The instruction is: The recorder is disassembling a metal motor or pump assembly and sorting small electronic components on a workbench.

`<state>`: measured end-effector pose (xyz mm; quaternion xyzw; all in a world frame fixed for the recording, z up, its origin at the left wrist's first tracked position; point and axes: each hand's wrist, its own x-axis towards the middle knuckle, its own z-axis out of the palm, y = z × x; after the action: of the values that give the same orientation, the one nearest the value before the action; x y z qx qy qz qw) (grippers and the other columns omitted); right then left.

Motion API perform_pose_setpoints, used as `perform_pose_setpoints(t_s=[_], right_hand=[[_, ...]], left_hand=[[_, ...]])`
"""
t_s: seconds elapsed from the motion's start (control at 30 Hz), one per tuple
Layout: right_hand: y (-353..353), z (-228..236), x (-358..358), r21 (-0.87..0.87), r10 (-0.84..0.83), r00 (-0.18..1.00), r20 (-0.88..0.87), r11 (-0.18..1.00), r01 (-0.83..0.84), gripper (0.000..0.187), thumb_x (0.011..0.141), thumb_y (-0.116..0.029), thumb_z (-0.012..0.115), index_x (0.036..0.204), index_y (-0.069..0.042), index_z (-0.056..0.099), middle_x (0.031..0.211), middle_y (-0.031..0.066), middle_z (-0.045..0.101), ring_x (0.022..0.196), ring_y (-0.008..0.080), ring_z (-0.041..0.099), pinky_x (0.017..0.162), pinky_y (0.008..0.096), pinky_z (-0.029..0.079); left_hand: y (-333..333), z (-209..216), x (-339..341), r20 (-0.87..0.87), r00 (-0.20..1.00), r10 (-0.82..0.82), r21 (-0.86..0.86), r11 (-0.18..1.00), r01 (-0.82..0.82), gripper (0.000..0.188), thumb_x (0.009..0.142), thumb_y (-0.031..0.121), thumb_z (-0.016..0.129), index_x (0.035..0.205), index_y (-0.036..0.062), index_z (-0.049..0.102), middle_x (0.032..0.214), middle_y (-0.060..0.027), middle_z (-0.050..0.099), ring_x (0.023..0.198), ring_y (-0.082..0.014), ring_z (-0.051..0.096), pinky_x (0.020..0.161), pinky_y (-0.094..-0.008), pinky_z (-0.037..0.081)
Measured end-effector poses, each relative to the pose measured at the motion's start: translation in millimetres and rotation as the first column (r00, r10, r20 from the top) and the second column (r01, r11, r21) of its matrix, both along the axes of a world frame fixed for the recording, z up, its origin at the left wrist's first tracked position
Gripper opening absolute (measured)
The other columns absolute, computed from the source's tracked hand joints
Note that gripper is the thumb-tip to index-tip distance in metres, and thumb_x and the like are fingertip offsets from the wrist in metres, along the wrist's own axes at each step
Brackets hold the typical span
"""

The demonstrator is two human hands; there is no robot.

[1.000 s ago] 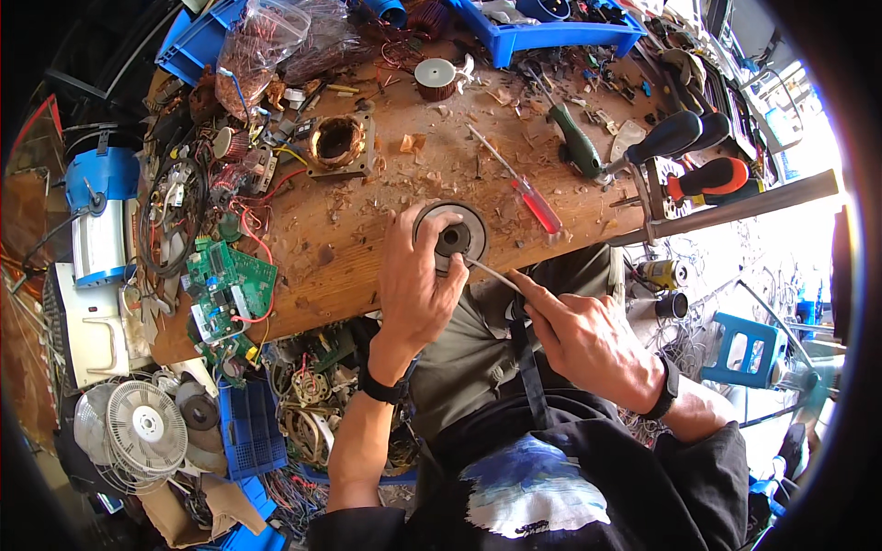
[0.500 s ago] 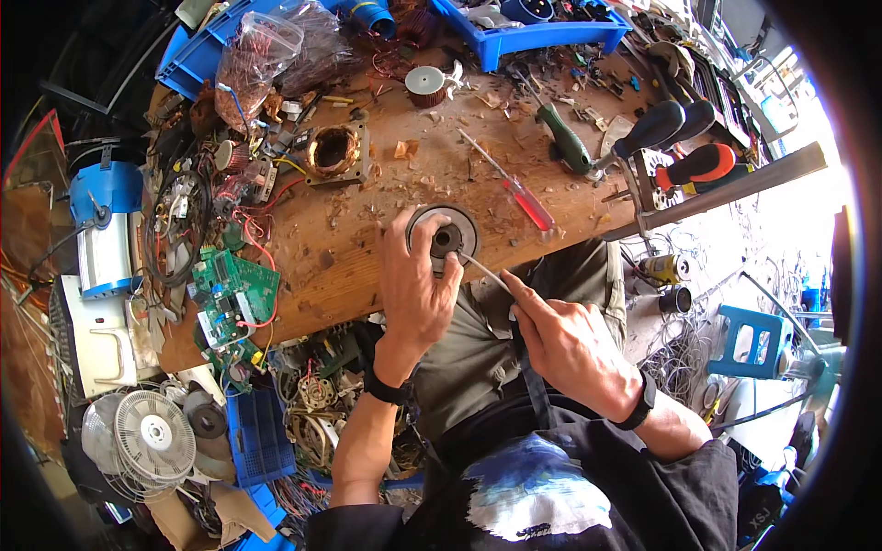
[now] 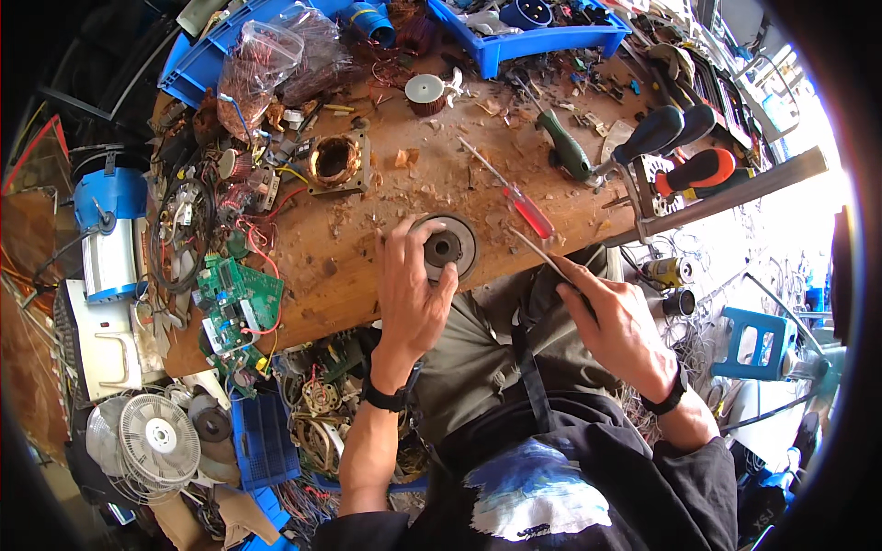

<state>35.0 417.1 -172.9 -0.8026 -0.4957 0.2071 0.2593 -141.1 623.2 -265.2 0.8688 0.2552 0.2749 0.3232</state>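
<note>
At the front edge of the wooden workbench (image 3: 349, 220), my left hand (image 3: 412, 303) grips a round grey metal disc (image 3: 466, 246) with a raised dark hub and a hole in its middle. Fingers lie over its left side and the thumb presses near the hub. My right hand (image 3: 625, 331) is closed on a thin metal rod (image 3: 535, 250), pointing up and left; any handle is hidden in the palm. The rod's tip is apart from the disc, to its right. Just beyond that tip lies a screwdriver (image 3: 528, 211) with a clear red handle.
A copper-wound stator (image 3: 336, 162) and a small rotor (image 3: 425, 94) lie farther back. At left are a green circuit board (image 3: 239, 294) and tangled wires. Blue bins (image 3: 551, 41) line the far edge. Several handled tools stand at right near a green-handled screwdriver (image 3: 565, 147).
My right hand has drawn the rod away from the disc's hub, to the right and slightly up. My left hand still holds the disc in nearly the same place.
</note>
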Motion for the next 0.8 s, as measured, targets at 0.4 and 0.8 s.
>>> perform_pose_setpoints(t_s=[0.4, 0.8], right_hand=[[3, -49, 33, 0.19, -0.065, 0.993, -0.097, 0.978, 0.083, 0.043, 0.096, -0.007, 0.063, 0.138, -0.001, 0.058, 0.106, 0.0266, 0.071, 0.093, 0.046, 0.071, 0.079, 0.0476, 0.057], [-3, -53, 45, 0.258, -0.015, 0.999, -0.043, 0.966, 0.026, 0.035, 0.092, -0.003, 0.071, 0.126, -0.001, 0.067, 0.096, 0.0181, 0.068, 0.082, 0.0389, 0.07, 0.072, 0.0432, 0.055]], left_hand=[[-4, -16, -5, 0.102, 0.995, 0.01, -0.179, 0.984, 0.009, 0.084, 0.086, 0.034, 0.082, 0.148, 0.0017, 0.038, 0.149, -0.0265, 0.047, 0.147, -0.0445, 0.042, 0.13, -0.064, 0.015], [-1, -17, -10, 0.158, 0.987, 0.015, -0.076, 0.997, -0.003, 0.093, 0.077, 0.029, 0.092, 0.146, 0.0024, 0.036, 0.15, -0.0286, 0.045, 0.143, -0.0444, 0.044, 0.129, -0.0618, 0.019]])
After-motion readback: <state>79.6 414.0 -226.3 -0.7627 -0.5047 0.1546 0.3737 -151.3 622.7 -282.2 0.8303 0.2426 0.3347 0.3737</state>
